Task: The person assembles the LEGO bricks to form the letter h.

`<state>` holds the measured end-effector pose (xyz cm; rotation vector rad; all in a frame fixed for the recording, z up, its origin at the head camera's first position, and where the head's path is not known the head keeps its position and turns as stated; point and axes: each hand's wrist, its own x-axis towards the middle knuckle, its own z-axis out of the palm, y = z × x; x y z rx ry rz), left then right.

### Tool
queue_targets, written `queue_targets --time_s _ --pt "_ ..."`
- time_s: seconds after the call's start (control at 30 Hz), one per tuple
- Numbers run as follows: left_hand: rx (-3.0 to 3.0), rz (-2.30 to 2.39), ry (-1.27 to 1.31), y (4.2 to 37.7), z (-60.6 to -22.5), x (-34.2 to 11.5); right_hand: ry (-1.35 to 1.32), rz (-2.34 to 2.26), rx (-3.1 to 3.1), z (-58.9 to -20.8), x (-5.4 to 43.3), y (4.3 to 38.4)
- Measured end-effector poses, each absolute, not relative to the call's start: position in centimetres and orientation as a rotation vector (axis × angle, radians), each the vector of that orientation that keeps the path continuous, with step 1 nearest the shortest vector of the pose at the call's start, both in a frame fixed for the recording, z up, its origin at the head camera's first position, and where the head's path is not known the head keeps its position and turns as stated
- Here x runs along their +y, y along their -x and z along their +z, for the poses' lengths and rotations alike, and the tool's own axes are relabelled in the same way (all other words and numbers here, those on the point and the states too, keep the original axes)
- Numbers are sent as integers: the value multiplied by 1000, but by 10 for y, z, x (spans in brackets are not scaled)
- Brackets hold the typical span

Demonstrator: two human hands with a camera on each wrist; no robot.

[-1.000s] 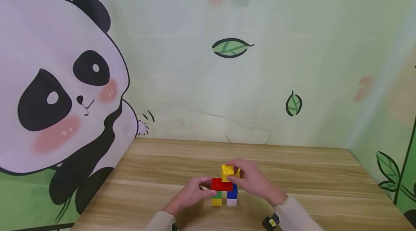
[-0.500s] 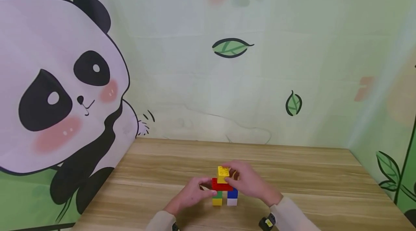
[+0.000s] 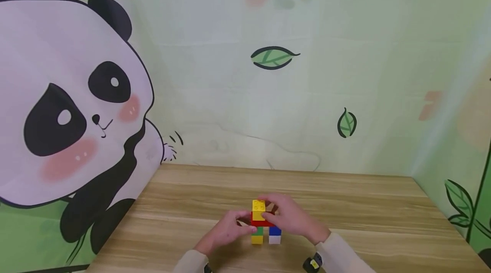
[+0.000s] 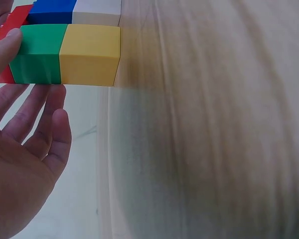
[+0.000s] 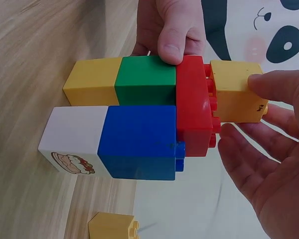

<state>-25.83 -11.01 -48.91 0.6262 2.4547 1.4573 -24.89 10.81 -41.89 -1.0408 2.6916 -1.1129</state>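
A small stack of toy building bricks stands on the table. One column has a green brick (image 5: 145, 79) on a yellow brick (image 4: 89, 54); the other, a blue brick (image 5: 138, 142) on a white brick (image 5: 74, 134) with a printed picture. Across the tops lies a red brick (image 5: 193, 104), leaving some blue studs bare. My left hand (image 3: 228, 230) pinches the green brick just below the red one, thumb in front, fingers behind. Between thumb and fingers, my right hand (image 3: 293, 217) holds another yellow brick (image 3: 258, 211) at the red brick's left end, against its studs; full seating cannot be told.
A further yellow brick (image 5: 111, 225) lies on the wooden table (image 3: 192, 196) beyond the stack, hidden by my right hand in the head view. A printed wall cloth (image 3: 215, 106) with a panda rises behind the table.
My right hand has carried the yellow brick leftward and slightly down, from above the red brick's middle to its left end. The left hand has kept its place at the stack.
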Motion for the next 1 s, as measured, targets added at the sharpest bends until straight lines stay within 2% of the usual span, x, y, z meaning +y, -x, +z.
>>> queue_targets --time_s 1.0 --pt "2458 1469 -675 260 -494 -110 1060 -1014 2717 -416 105 249"
